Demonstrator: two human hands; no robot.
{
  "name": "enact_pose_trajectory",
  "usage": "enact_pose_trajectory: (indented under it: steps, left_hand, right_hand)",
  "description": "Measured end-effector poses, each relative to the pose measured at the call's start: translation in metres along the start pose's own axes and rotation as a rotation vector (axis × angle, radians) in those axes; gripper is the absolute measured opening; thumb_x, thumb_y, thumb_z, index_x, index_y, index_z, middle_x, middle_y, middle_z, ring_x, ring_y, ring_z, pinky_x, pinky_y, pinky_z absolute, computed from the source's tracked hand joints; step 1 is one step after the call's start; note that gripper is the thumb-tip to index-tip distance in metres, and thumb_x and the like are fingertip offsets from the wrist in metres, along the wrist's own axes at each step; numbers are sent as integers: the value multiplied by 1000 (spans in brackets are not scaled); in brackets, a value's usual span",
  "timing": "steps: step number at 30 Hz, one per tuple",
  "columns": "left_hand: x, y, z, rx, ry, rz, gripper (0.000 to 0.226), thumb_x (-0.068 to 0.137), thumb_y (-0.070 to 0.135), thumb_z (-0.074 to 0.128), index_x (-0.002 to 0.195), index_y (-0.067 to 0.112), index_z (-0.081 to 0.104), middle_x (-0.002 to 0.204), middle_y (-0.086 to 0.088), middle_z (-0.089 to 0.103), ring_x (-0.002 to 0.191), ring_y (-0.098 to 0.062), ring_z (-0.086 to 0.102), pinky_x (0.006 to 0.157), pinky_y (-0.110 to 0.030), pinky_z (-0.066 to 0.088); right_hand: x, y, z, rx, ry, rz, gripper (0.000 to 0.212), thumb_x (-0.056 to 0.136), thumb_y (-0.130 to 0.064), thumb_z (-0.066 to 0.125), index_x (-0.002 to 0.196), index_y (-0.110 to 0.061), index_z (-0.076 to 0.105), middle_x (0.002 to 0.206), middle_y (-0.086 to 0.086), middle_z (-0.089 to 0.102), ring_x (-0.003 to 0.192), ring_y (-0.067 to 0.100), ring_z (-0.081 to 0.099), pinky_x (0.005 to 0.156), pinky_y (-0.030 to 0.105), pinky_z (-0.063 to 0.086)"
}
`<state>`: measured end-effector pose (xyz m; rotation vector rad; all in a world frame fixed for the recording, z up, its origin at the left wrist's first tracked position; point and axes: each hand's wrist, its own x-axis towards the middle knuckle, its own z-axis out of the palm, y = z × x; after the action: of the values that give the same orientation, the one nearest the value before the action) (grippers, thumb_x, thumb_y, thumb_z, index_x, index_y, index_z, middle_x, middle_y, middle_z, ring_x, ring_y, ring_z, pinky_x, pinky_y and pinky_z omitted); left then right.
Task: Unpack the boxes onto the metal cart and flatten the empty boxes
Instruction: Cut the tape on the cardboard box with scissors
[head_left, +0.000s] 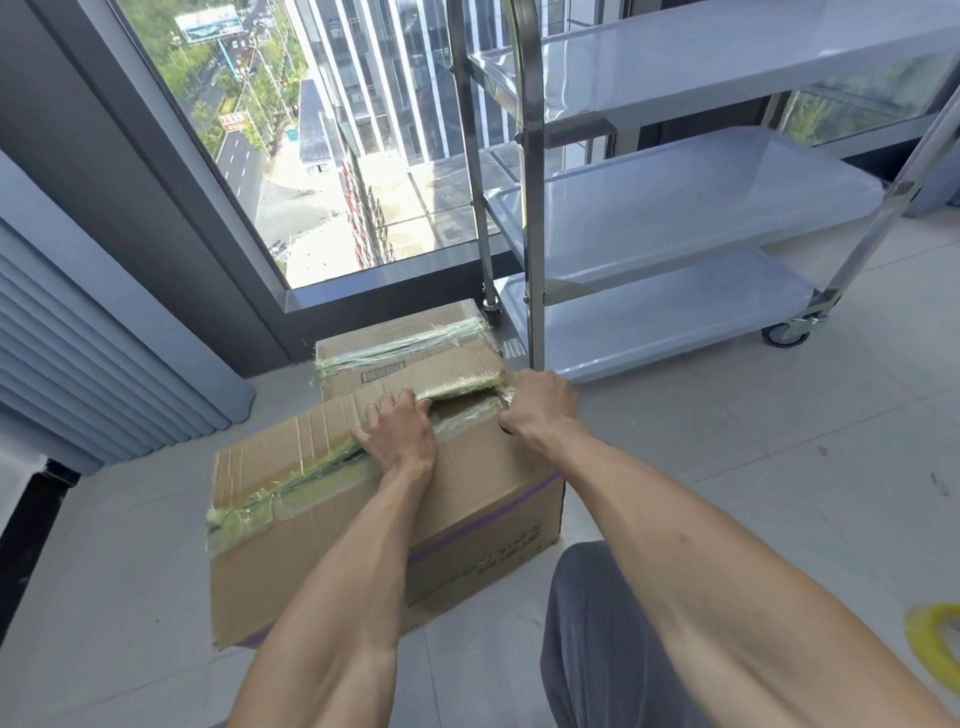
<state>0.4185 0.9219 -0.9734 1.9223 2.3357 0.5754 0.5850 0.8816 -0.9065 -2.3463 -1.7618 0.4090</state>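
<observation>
Two taped cardboard boxes on the tiled floor by the window: near box in front, second box just behind and touching it, still sealed. Metal cart just to the right of them, three shelves.

Left hand on top of the near box, fingers curled down into the opened centre seam, gripping the edge of the far flap. Right hand at the right-hand end of the same seam, fingers curled over the corner and apparently pinching torn tape there; exact hold hard to read, fingertips hidden.

Seam already split at the right end, a dark gap showing; towards the left the yellowish tape intact across the top and down the side. Contents not visible.

Step in hand, as judged: opening the near box. To do it well: pull the two flaps apart along the seam, not upwards, working from the split end towards the taped end; keep the box braced against the floor and the box behind; peel or tear the remaining strip before forcing the flaps, to spare the cardboard for flattening later. Possible snag: stretchy layered tape bunching instead of tearing. Roll of yellow tape on the floor at the far right.
</observation>
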Motion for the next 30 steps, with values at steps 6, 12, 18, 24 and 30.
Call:
enact_pose_trajectory:
  steps: [6, 12, 18, 24, 30]
  left_hand:
    - [5, -5, -5, 8, -13, 11, 29, 97, 48, 53, 112, 28, 68, 114, 1, 67, 112, -24, 55, 97, -46, 34]
    - [1, -4, -7, 12, -34, 10, 30, 100, 47, 48, 116, 28, 65, 119, 0, 65, 115, -24, 52, 100, -47, 30]
    - [24, 18, -20, -1, 58, -68, 33, 100, 45, 46, 109, 22, 69, 116, -6, 65, 114, -28, 52, 108, -50, 23]
    - [67, 38, -66, -64, 293, -60, 9, 87, 13, 64, 95, 17, 63, 104, -9, 57, 100, -29, 51, 95, -43, 41]
    - [77, 18, -58, -132, 79, -64, 21, 98, 25, 52, 111, 11, 58, 111, -15, 65, 104, -34, 60, 84, -40, 46]
  right_hand:
    - [8, 5, -11, 117, -23, 96, 20, 68, -10, 71, 66, -15, 51, 68, 0, 56, 79, 23, 63, 60, 26, 46]
    - [9, 11, -27, 108, -17, 104, 19, 65, -21, 69, 66, -19, 51, 68, -1, 56, 74, 22, 59, 62, 26, 43]
    - [-3, 23, -21, -53, -147, 80, 30, 63, -26, 64, 91, -19, 54, 83, 0, 58, 91, 26, 57, 102, 49, 32]
    - [1, 48, -1, 30, 126, -45, 48, 70, -30, 63, 116, -21, 52, 102, 1, 58, 107, 23, 53, 108, 54, 26]
    - [7, 52, -6, -51, 33, -37, 42, 63, -32, 63, 104, -26, 60, 97, -1, 56, 104, 23, 53, 111, 55, 21]
